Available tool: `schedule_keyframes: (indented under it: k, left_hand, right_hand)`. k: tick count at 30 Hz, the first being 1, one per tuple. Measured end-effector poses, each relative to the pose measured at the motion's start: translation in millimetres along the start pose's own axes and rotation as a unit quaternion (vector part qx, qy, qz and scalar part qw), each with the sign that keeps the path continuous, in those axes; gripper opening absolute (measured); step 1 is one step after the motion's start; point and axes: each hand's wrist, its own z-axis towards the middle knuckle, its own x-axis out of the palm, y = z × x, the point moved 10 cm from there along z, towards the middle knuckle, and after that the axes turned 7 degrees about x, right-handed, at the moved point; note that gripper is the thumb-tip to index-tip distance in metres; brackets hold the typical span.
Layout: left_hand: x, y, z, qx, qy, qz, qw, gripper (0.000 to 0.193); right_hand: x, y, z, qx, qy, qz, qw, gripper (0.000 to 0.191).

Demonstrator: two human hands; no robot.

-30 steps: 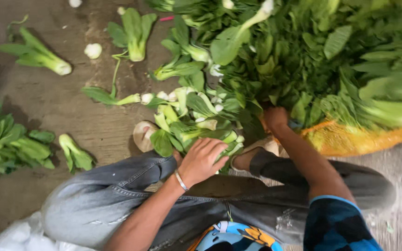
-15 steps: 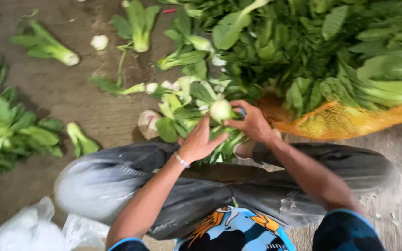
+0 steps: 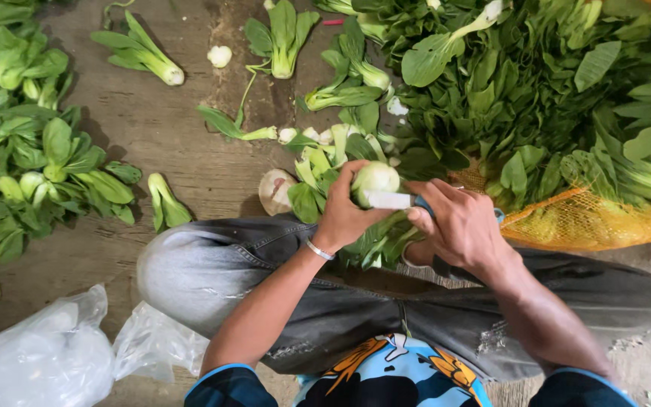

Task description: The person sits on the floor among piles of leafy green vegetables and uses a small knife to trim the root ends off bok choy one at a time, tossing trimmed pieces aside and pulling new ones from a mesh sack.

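Note:
My left hand point(image 3: 344, 215) grips a bok choy point(image 3: 374, 181) by its pale base, leaves hanging down over my lap. My right hand point(image 3: 461, 226) holds a knife point(image 3: 389, 200) with a blue handle, and the blade lies against the white base of that bok choy. A silver bracelet is on my left wrist. I sit cross-legged in grey jeans, hands just above my knees.
A big heap of bok choy point(image 3: 536, 90) lies ahead and right, partly on a yellow mesh sack point(image 3: 589, 222). A second pile of bok choy point(image 3: 24, 143) sits at left. Loose heads and cut stubs point(image 3: 276, 188) are scattered on the brown floor. Clear plastic bags point(image 3: 47, 354) lie at lower left.
My right hand came off the heap and now holds the knife against the bok choy base. My left hand lifted the bok choy and turned its base up.

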Motion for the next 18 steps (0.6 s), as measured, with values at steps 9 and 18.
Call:
schedule_keyframes:
  k: [9,18]
  left_hand:
    - [11,-27,-1,0.101,0.069,0.113,0.986,0.064]
    - [28,17,-8,-0.113,0.190,-0.162,0.962,0.055]
  right_hand:
    - [-13,13,2,-0.020,-0.073,0.122,0.990,0.064]
    - [-35,-4,2,-0.111,0.018,0.197,0.974,0.040]
